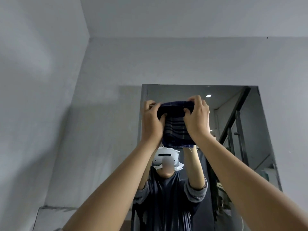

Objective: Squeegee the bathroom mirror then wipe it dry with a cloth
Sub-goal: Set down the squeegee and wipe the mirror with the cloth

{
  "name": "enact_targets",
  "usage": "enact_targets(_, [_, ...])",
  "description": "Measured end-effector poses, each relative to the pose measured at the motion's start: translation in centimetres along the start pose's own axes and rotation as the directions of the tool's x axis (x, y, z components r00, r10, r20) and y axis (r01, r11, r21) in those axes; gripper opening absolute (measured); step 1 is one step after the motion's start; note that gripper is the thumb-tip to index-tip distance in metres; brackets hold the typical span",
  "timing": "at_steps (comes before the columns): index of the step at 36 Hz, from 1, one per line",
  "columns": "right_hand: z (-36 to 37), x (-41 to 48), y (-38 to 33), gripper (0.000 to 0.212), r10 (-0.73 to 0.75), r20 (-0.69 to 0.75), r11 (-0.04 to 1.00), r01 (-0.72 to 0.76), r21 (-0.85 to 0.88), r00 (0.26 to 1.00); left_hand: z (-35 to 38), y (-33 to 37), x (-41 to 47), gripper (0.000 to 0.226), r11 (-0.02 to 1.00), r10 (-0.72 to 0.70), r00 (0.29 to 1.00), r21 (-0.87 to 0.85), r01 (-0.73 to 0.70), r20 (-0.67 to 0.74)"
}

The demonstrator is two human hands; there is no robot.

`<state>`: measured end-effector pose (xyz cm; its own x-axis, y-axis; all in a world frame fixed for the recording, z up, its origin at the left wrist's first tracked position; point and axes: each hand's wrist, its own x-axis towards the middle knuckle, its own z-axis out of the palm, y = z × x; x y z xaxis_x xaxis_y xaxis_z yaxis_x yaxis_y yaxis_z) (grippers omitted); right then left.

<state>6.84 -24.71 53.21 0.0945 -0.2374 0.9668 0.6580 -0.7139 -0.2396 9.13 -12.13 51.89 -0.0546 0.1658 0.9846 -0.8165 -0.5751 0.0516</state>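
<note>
Head view: both the left hand (152, 120) and right hand (196, 116) grip a dark blue plaid cloth (175, 129) against the upper frameless rectangular wall mirror (250, 130). Drying seems underway; next, likely downward strokes.

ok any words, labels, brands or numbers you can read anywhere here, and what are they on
No readable text in this view.
The cloth, gripped by the left hand and right hand in front of the mirror, shows only dark stripes.
The headset reflected in the mirror shows no legible brand or label.
</note>
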Motion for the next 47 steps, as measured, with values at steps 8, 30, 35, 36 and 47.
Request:
enact_targets(8, [-0.1,-0.6,0.2,0.017,-0.011,-0.015,0.999,0.010,-0.052,1.000,-0.5,-0.5,-0.2,0.035,0.994,0.045,0.995,0.098,-0.053,0.084])
enact_targets(30, [0.4,-2.6,1.1,0.032,-0.203,0.115,0.961,0.220,-0.166,0.972,-1.6,-1.9,-0.3,0.046,0.951,0.145,0.950,0.225,-0.211,0.278])
enact_targets(35, [1.2,-4.0,0.8,0.057,-0.144,0.274,0.931,0.224,-0.288,0.951,-2.8,-4.0,-1.4,0.050,0.968,0.137,0.909,0.140,-0.206,0.394])
enact_targets(36, [1.4,-4.2,0.7,0.062,-0.130,0.298,0.915,0.230,-0.331,0.946,-3.1,-4.4,-1.8,0.050,0.972,0.117,0.915,0.146,-0.186,0.386])
enact_targets(47, [4.5,-2.4,-0.3,0.076,-0.106,0.229,0.852,0.207,-0.481,0.968,-3.0,-7.0,-6.2,0.053,0.931,0.055,0.943,0.326,-0.167,0.327])
